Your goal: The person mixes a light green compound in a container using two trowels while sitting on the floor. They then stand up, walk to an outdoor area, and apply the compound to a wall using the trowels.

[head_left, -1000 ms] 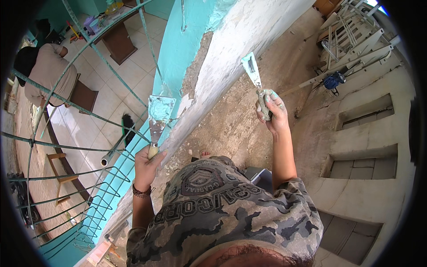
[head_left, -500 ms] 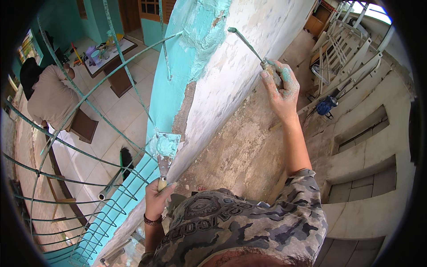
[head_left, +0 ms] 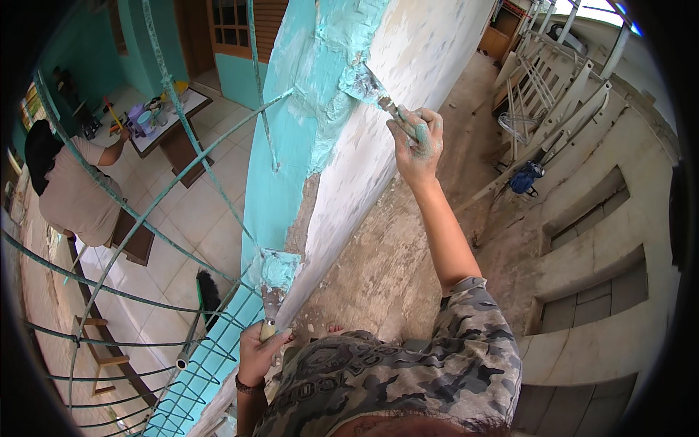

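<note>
My right hand (head_left: 420,149) is closed round the handle of a putty knife (head_left: 373,91). Its blade lies against thick turquoise paste (head_left: 331,109) on the edge of a wall top (head_left: 364,149), which is turquoise on the left and whitish on the right. Lower down, my left hand (head_left: 255,357) grips the pale handle of a second putty knife (head_left: 271,298). A lump of turquoise paste (head_left: 279,272) sits on that blade, close to the wall's turquoise edge. Below the thick paste, a strip of bare grey-brown render (head_left: 304,211) shows.
Green metal bars (head_left: 164,178) spread across the left. Beyond them a person in a beige top (head_left: 80,182) is beside a table (head_left: 191,102) holding tubs. A broom head (head_left: 208,291) stands nearby. At right are leaning white metal frames (head_left: 535,102) and a pale wall (head_left: 582,218).
My right hand has moved left, bringing its putty knife from the air onto the paste. The left hand keeps its loaded knife near the wall. The person behind the bars has reached toward the table.
</note>
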{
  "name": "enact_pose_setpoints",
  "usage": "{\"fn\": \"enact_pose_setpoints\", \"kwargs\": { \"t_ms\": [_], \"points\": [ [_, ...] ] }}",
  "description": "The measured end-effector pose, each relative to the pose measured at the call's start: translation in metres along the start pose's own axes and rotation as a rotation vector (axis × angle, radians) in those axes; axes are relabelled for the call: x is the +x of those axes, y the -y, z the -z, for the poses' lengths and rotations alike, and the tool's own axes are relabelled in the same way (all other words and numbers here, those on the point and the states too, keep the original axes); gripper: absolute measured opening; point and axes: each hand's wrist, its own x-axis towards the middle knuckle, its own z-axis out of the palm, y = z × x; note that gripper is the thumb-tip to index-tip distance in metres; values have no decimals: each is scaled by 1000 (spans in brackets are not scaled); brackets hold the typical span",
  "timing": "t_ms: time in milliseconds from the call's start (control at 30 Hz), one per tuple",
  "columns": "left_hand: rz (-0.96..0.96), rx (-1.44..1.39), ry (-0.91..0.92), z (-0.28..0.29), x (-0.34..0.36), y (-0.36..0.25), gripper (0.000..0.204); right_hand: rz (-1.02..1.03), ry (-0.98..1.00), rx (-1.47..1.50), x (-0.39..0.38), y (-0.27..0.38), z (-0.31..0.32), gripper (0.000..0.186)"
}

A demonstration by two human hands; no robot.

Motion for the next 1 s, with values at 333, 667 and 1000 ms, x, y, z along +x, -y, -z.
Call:
{"fn": "enact_pose_setpoints", "kwargs": {
  "t_ms": [333,667,1000],
  "points": [
    [-59,50,36,9,12,-1,14,-29,32,-125,22,23,50,40],
    [-84,89,103,4,22,-5,14,533,365,-561,124,110,85,39],
    [-87,62,208,2,26,-4,13,808,879,-648,222,152,56,14]
  ]
}}
